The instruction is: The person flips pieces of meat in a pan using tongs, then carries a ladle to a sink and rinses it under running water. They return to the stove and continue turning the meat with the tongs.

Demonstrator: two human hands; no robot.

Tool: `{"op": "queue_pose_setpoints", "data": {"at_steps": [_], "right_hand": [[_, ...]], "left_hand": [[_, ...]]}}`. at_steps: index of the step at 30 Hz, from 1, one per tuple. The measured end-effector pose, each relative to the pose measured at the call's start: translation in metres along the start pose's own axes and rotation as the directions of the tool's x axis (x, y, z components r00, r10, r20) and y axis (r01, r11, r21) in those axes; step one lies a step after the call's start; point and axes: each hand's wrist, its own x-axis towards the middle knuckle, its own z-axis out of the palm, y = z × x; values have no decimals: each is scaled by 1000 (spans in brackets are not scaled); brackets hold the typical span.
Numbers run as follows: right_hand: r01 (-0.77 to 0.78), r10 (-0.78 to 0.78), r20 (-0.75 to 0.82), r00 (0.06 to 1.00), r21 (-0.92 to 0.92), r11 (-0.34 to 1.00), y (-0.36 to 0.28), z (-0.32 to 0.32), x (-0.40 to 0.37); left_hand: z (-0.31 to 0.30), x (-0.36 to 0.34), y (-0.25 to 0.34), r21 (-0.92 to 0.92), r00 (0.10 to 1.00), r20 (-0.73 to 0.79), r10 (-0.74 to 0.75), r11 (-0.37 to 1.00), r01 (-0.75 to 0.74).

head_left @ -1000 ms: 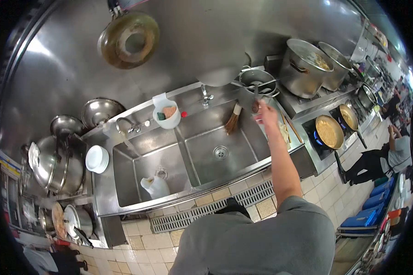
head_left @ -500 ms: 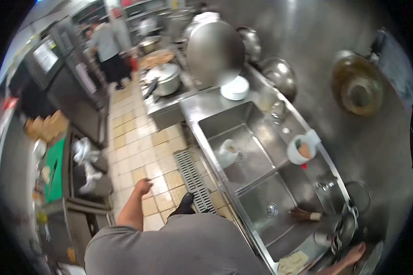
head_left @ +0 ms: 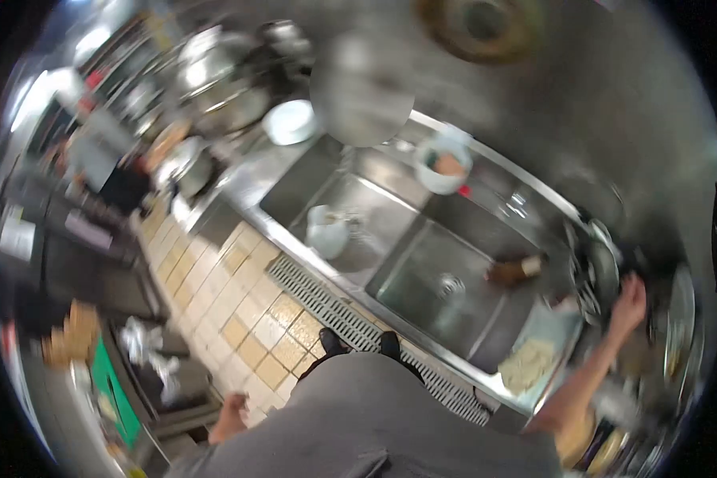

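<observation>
My right hand (head_left: 631,301) reaches over the right end of the counter, beside several metal pans (head_left: 601,267) stacked on edge. Motion blur hides whether its fingers touch a pan. Low on the left, my left hand (head_left: 231,413) hangs beside my body over the tiled floor, away from any object; its fingers are smeared. In the right basin of the steel sink (head_left: 422,307) lies a brown brush (head_left: 513,272) with a pale band. A pale yellowish cloth (head_left: 529,366) rests on the ledge nearer my right arm.
A white jug-like container (head_left: 327,233) sits in the left basin. A white tub (head_left: 443,165) hangs at the sink's back edge, and white plates (head_left: 290,122) stand left. A person (head_left: 99,151) is at the far left. A floor grate (head_left: 318,296) runs along the sink.
My view has swung toward the sink, and I stand closer to its right end. My right hand has come up beside the stacked pans. My left hand has dropped lower at my side.
</observation>
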Motion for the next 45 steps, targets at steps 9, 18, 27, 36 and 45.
{"op": "queue_pose_setpoints", "data": {"at_steps": [9,18,27,36,45], "right_hand": [[96,-259,76,963,801,591,-226,114,-198],[-14,-389,901,191,399,917,-314,256,-385],[-17,-113,973,200,119,993,-323,390,-403],[-863,140,938,317,224,452,-350,614,-325],[446,-146,581,801,-416,793,-243,911,-173]], "left_hand": [[-6,154,26,996,983,86,-160,53,-78],[8,151,81,496,822,-562,91,832,247],[-114,105,-41,201,737,-610,-292,843,500],[-194,57,-15,16,566,-720,-402,806,592],[-141,128,125,387,662,-748,41,838,385]]}}
